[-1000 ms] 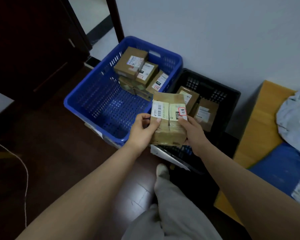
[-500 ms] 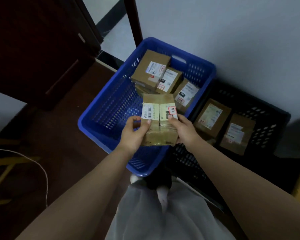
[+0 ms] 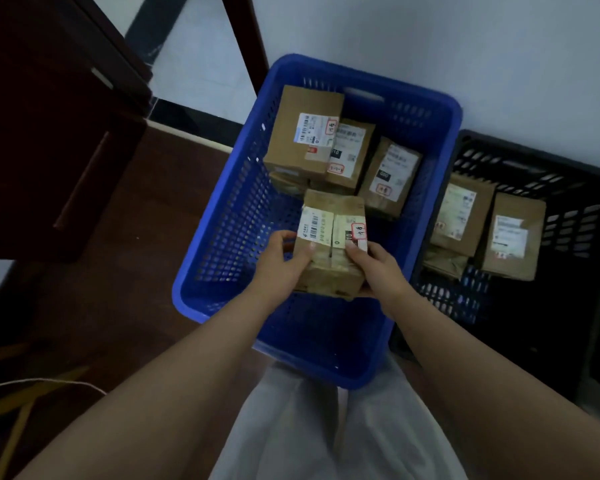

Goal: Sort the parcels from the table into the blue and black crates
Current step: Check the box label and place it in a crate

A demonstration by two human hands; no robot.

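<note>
I hold a brown cardboard parcel [image 3: 331,237] with a white barcode label and a red-edged sticker in both hands. My left hand [image 3: 281,265] grips its left side and my right hand [image 3: 378,268] its right side. The parcel hangs over the middle of the blue crate [image 3: 222,237]. Several labelled brown parcels [image 3: 305,133] lie stacked at the far end of that crate. To the right stands the black crate [image 3: 575,161], which holds three brown parcels [image 3: 461,213].
Both crates sit on a dark wooden floor against a white wall [image 3: 465,39]. A dark wooden cabinet [image 3: 49,116] stands at the left. A thin white cable [image 3: 49,382] runs across the floor at lower left. My pale trousers [image 3: 326,427] fill the bottom.
The view has swung left and closer to the crates; the table has left the view. The parcel in both hands has moved from above the black crate's edge to above the blue crate.
</note>
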